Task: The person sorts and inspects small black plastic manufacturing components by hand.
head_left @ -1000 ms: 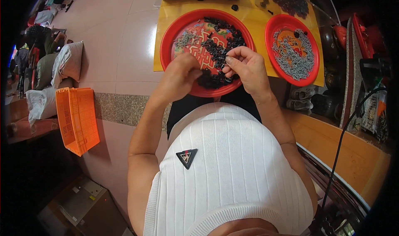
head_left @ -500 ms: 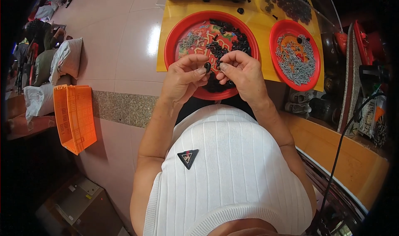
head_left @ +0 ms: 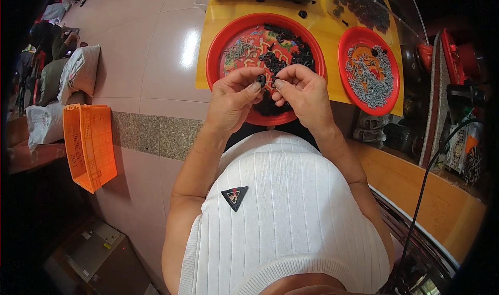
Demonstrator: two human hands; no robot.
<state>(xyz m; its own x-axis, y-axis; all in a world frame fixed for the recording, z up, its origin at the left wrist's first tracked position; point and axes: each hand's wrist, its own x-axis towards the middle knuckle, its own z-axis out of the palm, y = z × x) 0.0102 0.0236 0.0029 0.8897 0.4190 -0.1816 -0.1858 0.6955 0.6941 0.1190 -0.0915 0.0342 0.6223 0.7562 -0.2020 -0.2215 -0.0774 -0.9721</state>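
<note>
Pale glossy floor tiles [head_left: 156,50] fill the upper left of the view, crossed by a speckled stone strip [head_left: 150,134], and a yellow counter [head_left: 332,35] stands at the top. On it sits a big red tray [head_left: 218,50] holding a heap of small black rings [head_left: 286,53] and a few grey metal bits, with a smaller red tray [head_left: 395,71] of grey screws [head_left: 371,79] to its right. Both hands meet over the near edge of the big tray. The left hand [head_left: 231,100] pinches a black ring [head_left: 261,80] between thumb and forefinger, its grip clenched on it. The right hand [head_left: 304,92] is just beside it, fingertips [head_left: 278,83] curled close to the ring; whether they grasp a small part of their own is too small to tell. Both forearms come up from a white ribbed top [head_left: 280,217] with a black triangle patch. An orange crate [head_left: 88,144] lies on the floor at the left, near stuffed sacks [head_left: 78,74]. A black cable [head_left: 426,191] runs down the right side past a wooden ledge [head_left: 426,191].
</note>
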